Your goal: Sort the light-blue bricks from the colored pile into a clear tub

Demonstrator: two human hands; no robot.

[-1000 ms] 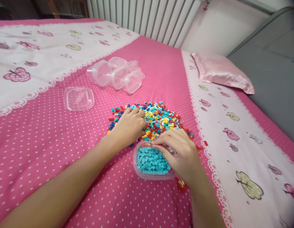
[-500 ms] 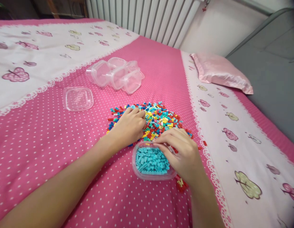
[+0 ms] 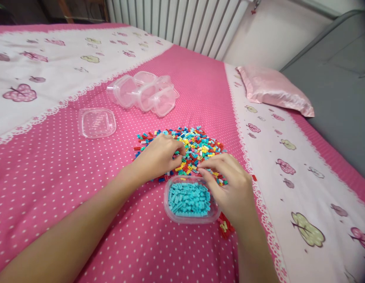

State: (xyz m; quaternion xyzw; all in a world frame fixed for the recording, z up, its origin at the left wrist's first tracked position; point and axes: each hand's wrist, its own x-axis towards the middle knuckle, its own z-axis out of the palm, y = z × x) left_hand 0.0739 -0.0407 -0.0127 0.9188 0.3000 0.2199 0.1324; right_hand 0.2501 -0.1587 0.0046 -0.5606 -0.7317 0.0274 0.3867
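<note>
A pile of small toy building bricks [image 3: 197, 147] in red, yellow, blue, green and turquoise lies on the bed. My left hand [image 3: 159, 155] reaches over its left side, thumb and fingers curled towards each other at the bricks. Any brick between those fingertips is too small to make out. In front of the pile stands a clear plastic box [image 3: 167, 212] holding many turquoise bricks [image 3: 188, 199]. My right hand [image 3: 231, 182] is above the box's right rear edge, thumb and index finger pinched together near the pile. What they hold, if anything, is hidden.
Several clear plastic containers [image 3: 147, 94] lie stacked on their sides behind the pile. A clear lid [image 3: 97, 123] rests to their left. Some red and yellow bricks [image 3: 225, 226] are right of the box. A pink pillow [image 3: 273, 89] lies at the far right.
My right hand has moved up and slightly right, from the box's rear rim towards the pile. My left hand has shifted slightly right, its thumb now showing. The box has stayed in place.
</note>
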